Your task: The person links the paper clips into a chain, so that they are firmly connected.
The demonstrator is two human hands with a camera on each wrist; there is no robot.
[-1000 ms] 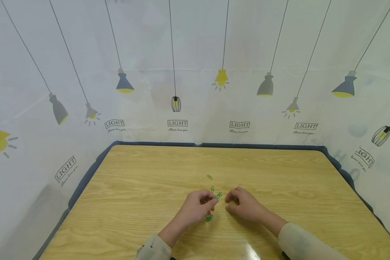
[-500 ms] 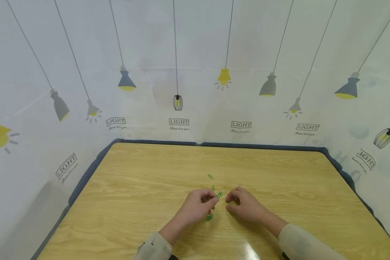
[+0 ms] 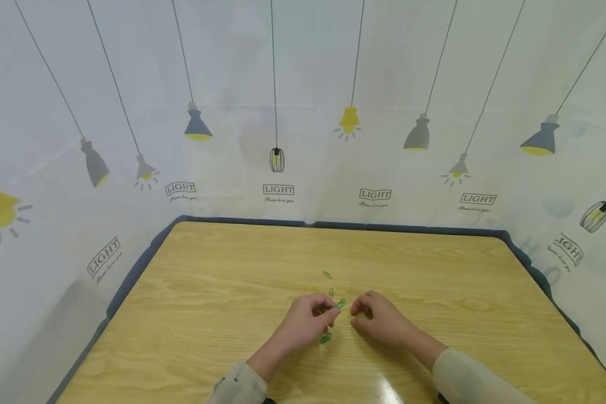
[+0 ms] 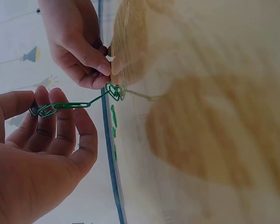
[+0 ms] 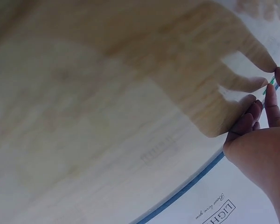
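My left hand (image 3: pixel 303 322) pinches the upper end of a short chain of linked green paper clips (image 4: pixel 71 105) between thumb and forefinger. From there the chain slants down, and its lower end bunches at the wood-grain tabletop in the left wrist view. My right hand (image 3: pixel 381 318) rests at the table just to the right, its fingertips (image 5: pixel 270 88) touching the surface. Its thumb and forefinger stand apart with nothing seen between them. Beyond my left fingertips lie more green paper clips, one (image 3: pixel 331 293) close by and another (image 3: pixel 326 274) farther back.
The glossy wooden table (image 3: pixel 222 264) reflects the hands in both wrist views. A pale wall sheet (image 3: pixel 313 67) printed with hanging lamps encloses its back and sides, with a dark blue border (image 3: pixel 384 226) along the table's edge.
The head view has shifted slightly. Both hands and the paper clips stay in practically the same places.
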